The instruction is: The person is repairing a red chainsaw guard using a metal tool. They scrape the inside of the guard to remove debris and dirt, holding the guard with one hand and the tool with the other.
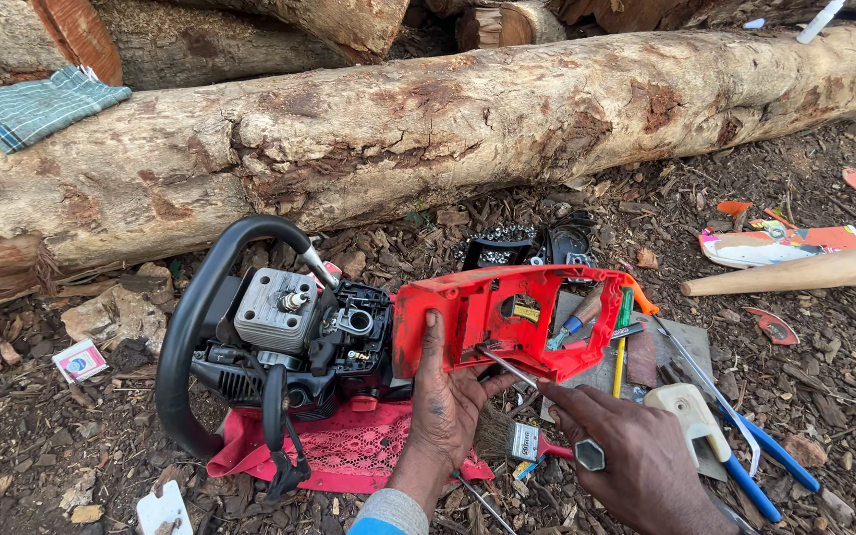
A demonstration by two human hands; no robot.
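Note:
A stripped chainsaw engine (284, 342) with a black loop handle (195, 307) rests on a red cloth (349, 446) on the ground. My left hand (445, 396) holds a red plastic cover (507, 317) upright by its lower left edge, right beside the engine. My right hand (631, 456) grips a long metal driver (517, 372) with a hex-shaped end; its tip reaches the lower inside of the red cover.
A big log (428, 129) lies across the back, with a checked cloth (37, 104) on it. A saw chain (497, 243), a wooden handle (795, 272), a brush (507, 436), a small card box (79, 362), screwdrivers and blue-handled tools (755, 471) lie on the bark chips.

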